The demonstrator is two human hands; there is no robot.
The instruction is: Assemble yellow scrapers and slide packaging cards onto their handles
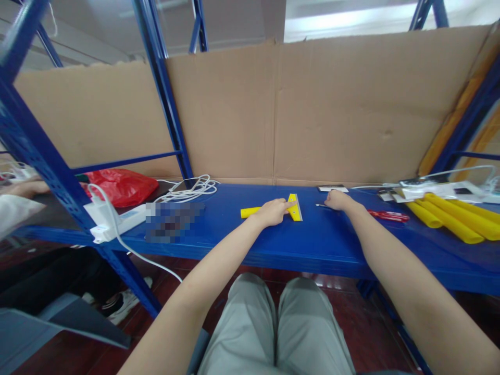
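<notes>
My left hand (272,212) is closed around a yellow scraper (296,210) on the blue bench. The scraper's yellow handle sticks out to the left of the hand, and its wide head with a metal-edged blade lies to the right, with a finger reaching onto it. To the right, my right hand (336,200) is closed on a thin metal-shafted tool (322,205), whose tip points left towards the scraper. The rest of that tool is hidden in the fist. Near the right wrist, a small flat dark-and-white piece (332,189) lies by the cardboard wall.
Red-handled tools (389,215) and several yellow tubes (455,216) lie at the right. On the left are a white power strip (130,219), coiled white cable (191,188) and a red bag (123,187). Blue posts frame the bench (234,250). Another person's hand (27,187) shows far left.
</notes>
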